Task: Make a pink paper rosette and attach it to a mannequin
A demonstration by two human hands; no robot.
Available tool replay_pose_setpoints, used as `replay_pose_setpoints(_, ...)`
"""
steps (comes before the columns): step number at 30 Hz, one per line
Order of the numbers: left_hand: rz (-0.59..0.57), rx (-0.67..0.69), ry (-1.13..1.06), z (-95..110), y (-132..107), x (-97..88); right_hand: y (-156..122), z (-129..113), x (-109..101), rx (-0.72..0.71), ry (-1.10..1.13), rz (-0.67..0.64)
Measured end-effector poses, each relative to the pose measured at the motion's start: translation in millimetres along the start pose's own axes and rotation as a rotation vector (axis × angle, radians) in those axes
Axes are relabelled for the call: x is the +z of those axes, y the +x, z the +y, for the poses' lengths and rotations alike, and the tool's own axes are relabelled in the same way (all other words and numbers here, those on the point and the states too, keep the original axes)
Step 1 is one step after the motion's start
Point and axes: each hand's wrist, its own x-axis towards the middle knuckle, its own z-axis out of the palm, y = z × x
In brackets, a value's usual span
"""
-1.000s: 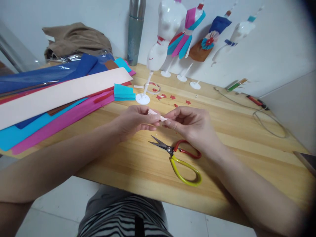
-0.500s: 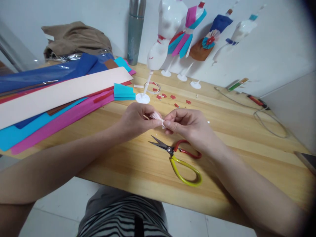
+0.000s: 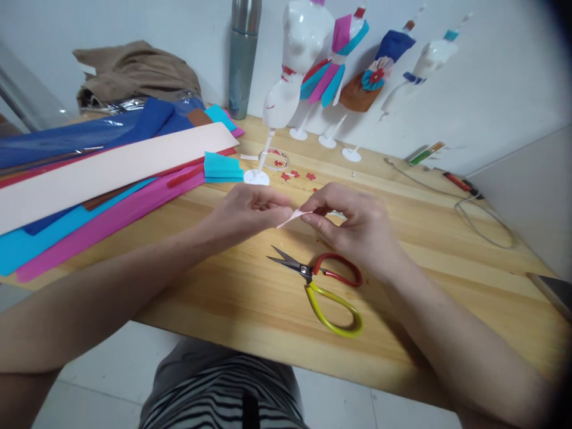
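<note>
Between my two hands, above the table, is a small pale pink piece of crepe paper, twisted narrow in its middle. The fingertips of my left hand pinch it from the left. My right hand pinches its other side between thumb and forefinger. Part of the paper is hidden by the fingers. Just below the hands lie scissors with one red and one yellow handle, blades partly spread and pointing left. Small red paper flowers are scattered on the wood beyond my hands.
Paper strips in several colours are stacked at left. A bare white mannequin stands behind my hands, with dressed mannequins along the wall. A thermos, a roll of clear tape, and a cable are on the table.
The pink paper has turned from an upright fan to a slanting, narrower shape. My right hand has shifted and rotated around it, while the left stays nearly in place.
</note>
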Motion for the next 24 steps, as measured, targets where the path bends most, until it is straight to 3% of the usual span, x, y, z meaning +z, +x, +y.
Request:
replay_pose_setpoints(5,-0.129,-0.140,0.004,0,2,-3.3,0,-3,2,-0.163,0.040,-0.010)
replay_pose_setpoints(8,-0.170,-0.193,-0.013,-4,3,-2.1,-1,-5,4,-0.172,0.081,0.000)
replay_pose_setpoints(11,-0.169,-0.183,-0.028,-8,4,-0.8,-2,-6,6,-0.058,0.175,0.001)
replay_pose_setpoints(17,-0.097,-0.110,0.047,-9,3,0.5,-2,-11,10,0.354,0.452,-0.123)
replay_pose_setpoints(24,-0.053,-0.056,0.074,-9,3,1.6,-1,-14,13,0.421,0.494,-0.057)
